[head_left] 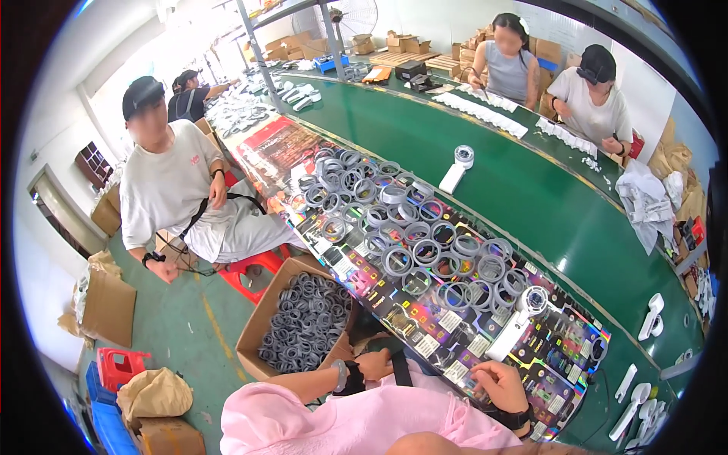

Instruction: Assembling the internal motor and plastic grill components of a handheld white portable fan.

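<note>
My left hand (374, 365) is low beside the table's near edge, close to the cardboard box of grey rings. A dark strap-like piece lies at its fingertips, and I cannot make out whether the fingers grip it. My right hand (500, 385) rests at the near edge of the table, fingers loosely bent and apart, holding nothing. Just beyond it lies a white handheld fan-like device (509, 336) with a round head. Many grey plastic rings (396, 262) are spread over the colourful printed sheet (413, 330) covering the table.
An open cardboard box (252, 345) full of grey rings stands left of my arm. A person (171, 174) sits at left; others work across the green conveyor belt (531, 205). Another white device (455, 176) lies on the belt. A red stool (121, 366) stands lower left.
</note>
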A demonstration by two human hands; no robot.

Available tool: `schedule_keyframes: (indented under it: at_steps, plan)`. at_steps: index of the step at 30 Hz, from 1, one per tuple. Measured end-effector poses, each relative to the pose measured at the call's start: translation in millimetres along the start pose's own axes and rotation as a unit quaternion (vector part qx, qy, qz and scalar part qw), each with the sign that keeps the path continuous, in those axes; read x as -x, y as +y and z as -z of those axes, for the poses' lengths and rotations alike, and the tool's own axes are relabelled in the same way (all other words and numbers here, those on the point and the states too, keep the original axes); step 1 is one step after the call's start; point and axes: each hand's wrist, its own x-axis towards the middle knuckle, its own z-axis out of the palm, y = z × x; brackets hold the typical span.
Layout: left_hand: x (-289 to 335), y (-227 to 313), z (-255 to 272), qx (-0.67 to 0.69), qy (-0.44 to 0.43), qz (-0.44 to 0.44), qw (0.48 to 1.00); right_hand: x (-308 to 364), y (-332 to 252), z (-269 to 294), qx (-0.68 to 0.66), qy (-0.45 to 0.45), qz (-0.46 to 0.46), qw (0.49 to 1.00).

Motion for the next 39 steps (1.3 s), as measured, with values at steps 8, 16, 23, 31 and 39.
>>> schedule_keyframes:
  at_steps: [8, 16, 23, 31, 39]
  plan:
    - [12.2, 31.7, 52.7, -0.096, -0.097, -0.076, 0.988, -0.3, 8.1, 1.7, -0.039, 0.021, -0.013, 0.999]
    - [99.9, 134.7, 174.3, -0.034, 0.355, -0.52, 0.776, 5.7, 4.3, -1.0, -0.074, 0.049, -0.038, 0.995]
    - [72.0, 186.9, 162.5, 0.188, 0.624, -0.575, 0.494, -22.0, 18.3, 2.0, 0.048, 0.019, 0.074, 0.996]
    - [44.5, 278.4, 104.6, 0.383, 0.454, -0.684, 0.423, -1.8, 15.0, 3.3, -0.055, 0.055, 0.02, 0.997]
    - [50.8, 296.9, 100.0, 0.429, 0.461, -0.691, 0.355, -7.6, 26.7, 1.9, -0.071, 0.047, 0.027, 0.996]
